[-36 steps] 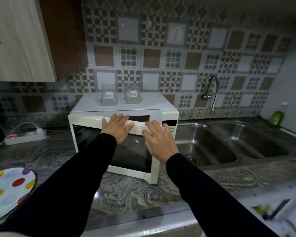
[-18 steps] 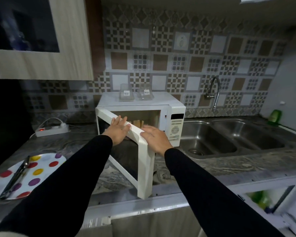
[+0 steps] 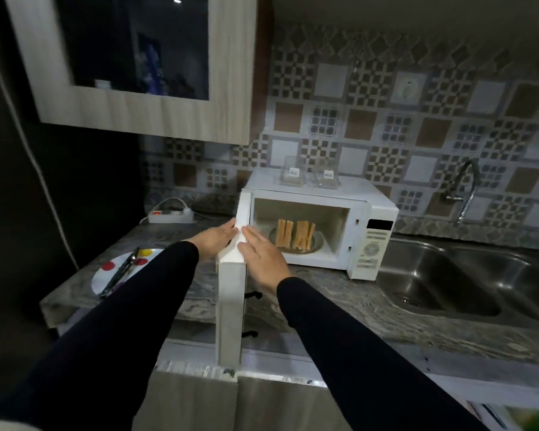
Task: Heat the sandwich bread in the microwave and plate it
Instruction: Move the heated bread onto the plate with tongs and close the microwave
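Hands flat, fingers straight, on the door; bread stands upright, and a careless reach could topple it.

Perhaps four bread slices, one plate

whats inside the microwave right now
Inside the microwave, bread slices stand upright on a round plate. The open door covers the cavity's left edge.
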Demonstrator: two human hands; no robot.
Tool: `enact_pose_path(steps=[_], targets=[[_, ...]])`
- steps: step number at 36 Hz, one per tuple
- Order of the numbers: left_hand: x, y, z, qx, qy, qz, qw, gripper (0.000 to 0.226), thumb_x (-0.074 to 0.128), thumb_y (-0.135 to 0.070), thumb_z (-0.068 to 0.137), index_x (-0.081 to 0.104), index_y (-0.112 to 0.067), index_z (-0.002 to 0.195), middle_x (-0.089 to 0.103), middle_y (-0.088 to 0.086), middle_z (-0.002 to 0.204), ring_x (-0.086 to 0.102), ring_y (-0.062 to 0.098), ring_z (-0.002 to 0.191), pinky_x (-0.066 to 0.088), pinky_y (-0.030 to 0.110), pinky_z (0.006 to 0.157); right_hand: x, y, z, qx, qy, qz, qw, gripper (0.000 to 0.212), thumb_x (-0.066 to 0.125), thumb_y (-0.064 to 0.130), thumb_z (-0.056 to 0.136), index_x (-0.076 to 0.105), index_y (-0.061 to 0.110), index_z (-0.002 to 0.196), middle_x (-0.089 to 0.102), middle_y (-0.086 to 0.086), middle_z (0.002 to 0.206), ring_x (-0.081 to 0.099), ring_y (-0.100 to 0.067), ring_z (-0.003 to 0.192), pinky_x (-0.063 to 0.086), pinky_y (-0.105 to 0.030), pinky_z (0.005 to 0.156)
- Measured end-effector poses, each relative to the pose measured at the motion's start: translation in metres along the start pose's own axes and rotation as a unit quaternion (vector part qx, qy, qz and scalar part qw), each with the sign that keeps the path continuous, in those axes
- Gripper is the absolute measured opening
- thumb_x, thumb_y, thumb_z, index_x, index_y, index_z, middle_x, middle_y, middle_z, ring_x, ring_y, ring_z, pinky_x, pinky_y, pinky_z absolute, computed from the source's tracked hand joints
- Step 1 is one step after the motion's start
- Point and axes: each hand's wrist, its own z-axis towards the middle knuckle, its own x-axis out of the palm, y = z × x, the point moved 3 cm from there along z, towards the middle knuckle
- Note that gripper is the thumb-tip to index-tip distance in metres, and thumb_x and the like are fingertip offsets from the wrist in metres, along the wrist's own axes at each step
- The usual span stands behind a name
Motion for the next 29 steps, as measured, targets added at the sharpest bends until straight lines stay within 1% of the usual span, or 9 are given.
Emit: enact_pose_path(steps=[2, 4, 11, 15, 17, 20, 23, 26, 29], targets=[[-0.005, 0.007, -0.01, -0.046, -0.003, -0.051, 0.998, 0.05, 0.033, -0.034, 0.103, 0.037, -0.007, 0.145, 0.039, 0.005, 0.149, 0.041, 0.019, 0.133, 0.029, 0.022, 0.101, 0.006, 0.005, 0.004, -0.004, 0.016, -0.015, 1.0, 0.052, 0.031, 0.032, 0.103, 0.025, 0.016, 0.153, 0.017, 0.002, 0.161, 0.016, -0.011, 0.148, 0.012, -0.023, 0.117], [-0.011, 0.012, -0.02, -0.089, -0.01, -0.047, 0.995, 0.053, 0.034, -0.041, 0.102, 0.043, -0.006, 0.141, 0.044, 0.005, 0.143, 0.043, 0.022, 0.129, 0.031, 0.027, 0.098, 0.009, 0.009, 0.008, -0.006, 0.033, -0.031, 0.999, 0.054, 0.03, 0.034, 0.104, 0.022, 0.016, 0.154, 0.014, 0.002, 0.162, 0.013, -0.011, 0.148, 0.011, -0.025, 0.118], [-0.018, 0.037, -0.04, -0.149, 0.0, -0.114, 0.982, 0.055, 0.037, -0.052, 0.098, 0.054, -0.012, 0.131, 0.057, 0.007, 0.132, 0.049, 0.022, 0.125, 0.039, 0.046, 0.106, 0.016, 0.015, 0.015, -0.005, 0.039, -0.033, 0.999, 0.056, 0.029, 0.037, 0.102, 0.021, 0.016, 0.154, 0.013, 0.003, 0.162, 0.012, -0.011, 0.149, 0.01, -0.026, 0.119], [-0.016, 0.043, -0.052, -0.142, -0.027, -0.158, 0.977, 0.049, 0.03, -0.05, 0.1, 0.056, -0.015, 0.122, 0.057, 0.002, 0.117, 0.05, 0.016, 0.11, 0.036, 0.04, 0.103, 0.018, 0.017, 0.015, -0.003, 0.034, -0.042, 0.999, 0.056, 0.03, 0.035, 0.102, 0.022, 0.014, 0.153, 0.014, 0.002, 0.162, 0.014, -0.013, 0.149, 0.011, -0.026, 0.118], [-0.017, 0.044, -0.058, -0.138, -0.035, -0.155, 0.978, 0.054, 0.022, -0.051, 0.101, 0.051, -0.019, 0.133, 0.056, 0.001, 0.125, 0.049, 0.016, 0.118, 0.034, 0.037, 0.099, 0.015, 0.019, 0.017, -0.004, 0.03, -0.057, 0.998, 0.056, 0.031, 0.034, 0.102, 0.024, 0.012, 0.153, 0.016, 0.0, 0.161, 0.016, -0.014, 0.148, 0.012, -0.025, 0.118], [-0.022, 0.051, -0.062, -0.127, -0.048, -0.153, 0.979, 0.06, 0.013, -0.053, 0.101, 0.037, -0.022, 0.146, 0.042, -0.003, 0.148, 0.032, 0.019, 0.141, 0.024, 0.044, 0.113, 0.013, 0.028, 0.016, -0.007, 0.012, -0.064, 0.998, 0.056, 0.034, 0.037, 0.101, 0.029, 0.011, 0.151, 0.02, -0.001, 0.16, 0.021, -0.017, 0.147, 0.015, -0.026, 0.117], [-0.033, 0.061, -0.067, -0.115, -0.073, -0.146, 0.98, 0.062, 0.011, -0.054, 0.1, 0.033, -0.021, 0.149, 0.037, -0.003, 0.152, 0.028, 0.022, 0.144, 0.021, 0.046, 0.115, 0.013, 0.044, 0.018, -0.02, -0.007, -0.074, 0.997, 0.056, 0.036, 0.037, 0.1, 0.033, 0.01, 0.149, 0.024, -0.003, 0.159, 0.023, -0.019, 0.146, 0.018, -0.029, 0.117], [-0.047, 0.071, -0.071, -0.102, -0.098, -0.143, 0.98, 0.061, 0.013, -0.051, 0.101, 0.035, -0.018, 0.148, 0.037, -0.002, 0.151, 0.031, 0.021, 0.142, 0.025, 0.042, 0.112, 0.017, 0.062, 0.024, -0.027, -0.007, -0.088, 0.996, 0.055, 0.038, 0.035, 0.099, 0.035, 0.008, 0.147, 0.026, -0.005, 0.158, 0.025, -0.02, 0.145, 0.021, -0.03, 0.116], [-0.072, 0.09, -0.073, -0.094, -0.127, -0.139, 0.978, 0.06, 0.015, -0.048, 0.102, 0.04, -0.013, 0.144, 0.04, 0.004, 0.15, 0.035, 0.023, 0.14, 0.03, 0.037, 0.106, 0.032, 0.087, 0.032, -0.032, -0.012, -0.085, 0.996, 0.053, 0.04, 0.034, 0.098, 0.038, 0.009, 0.145, 0.031, -0.005, 0.155, 0.035, -0.024, 0.138, 0.03, -0.03, 0.11]])
